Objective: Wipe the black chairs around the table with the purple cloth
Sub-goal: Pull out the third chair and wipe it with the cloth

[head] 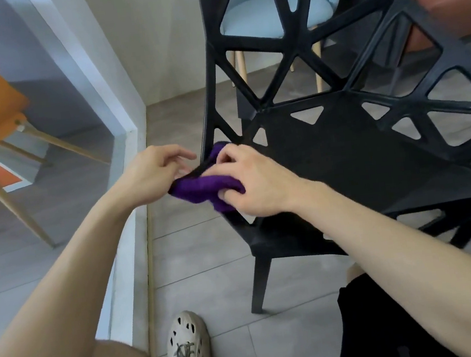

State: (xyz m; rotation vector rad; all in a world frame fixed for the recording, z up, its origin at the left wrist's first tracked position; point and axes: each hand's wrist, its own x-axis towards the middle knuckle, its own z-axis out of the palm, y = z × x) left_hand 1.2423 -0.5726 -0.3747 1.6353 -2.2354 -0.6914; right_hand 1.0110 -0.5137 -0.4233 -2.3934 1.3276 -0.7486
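Centre frame: purple cloth [200, 186] sat bunched over the left seat rail [206, 117] of the black chair [343, 160], wrapped round the rail's edge. The right hand [255, 182] gripped it from the seat side, fingers curled into the wad. The left hand [151, 173] lay just beside the cloth's outer end, fingers loosely bent; could not tell whether it pinched the cloth. The cloth's long axis ran crosswise, left to right, while the rail ran up-frame toward the backrest [295, 42]. Judged the next stroke would follow the rail.

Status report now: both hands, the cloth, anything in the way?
Right hand grips purple cloth on black chair seat edge. Left hand beside cloth, grip unclear. Nothing blocking the seat.
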